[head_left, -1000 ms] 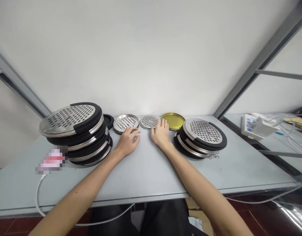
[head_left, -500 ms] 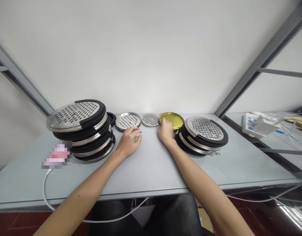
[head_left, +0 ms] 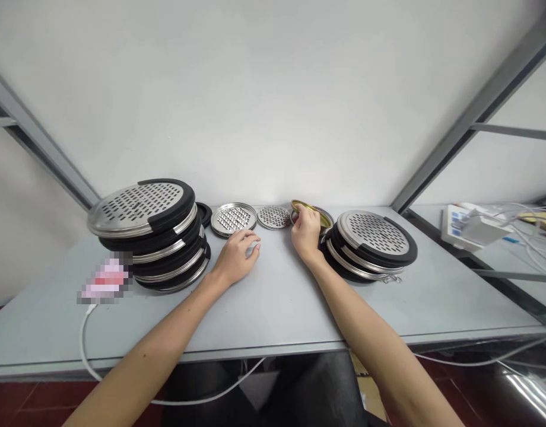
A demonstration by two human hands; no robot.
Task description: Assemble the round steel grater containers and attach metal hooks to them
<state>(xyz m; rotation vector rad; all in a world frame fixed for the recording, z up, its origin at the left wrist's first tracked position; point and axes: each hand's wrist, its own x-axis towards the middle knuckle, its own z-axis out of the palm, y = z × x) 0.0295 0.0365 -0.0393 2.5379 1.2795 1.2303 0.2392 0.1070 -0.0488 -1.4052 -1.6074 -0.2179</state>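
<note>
My right hand point(head_left: 306, 230) grips a shiny yellow-green round lid point(head_left: 323, 222) by its rim. The lid is tilted, with its left side raised, and my fingers hide part of it. Under it shows the edge of a silvery round piece. On the table, my left hand point(head_left: 238, 256) rests with its fingers apart and nothing in it. Just beyond those fingers lies a round grater disc point(head_left: 232, 218) with raised teeth. A thinner perforated grater disc point(head_left: 273, 217) sits between it and the lid.
A tall stack of black-rimmed round graters point(head_left: 142, 204) stands on the left, a shorter stack point(head_left: 375, 237) on the right. Behind the left stack is a black ring point(head_left: 204, 213). A white cable point(head_left: 83, 338) runs over the table's front edge. A power strip point(head_left: 460, 228) lies far right.
The yellow-green lid, flat before, is now tilted up in my right hand, uncovering a silvery rim beneath. My left hand has hardly moved.
</note>
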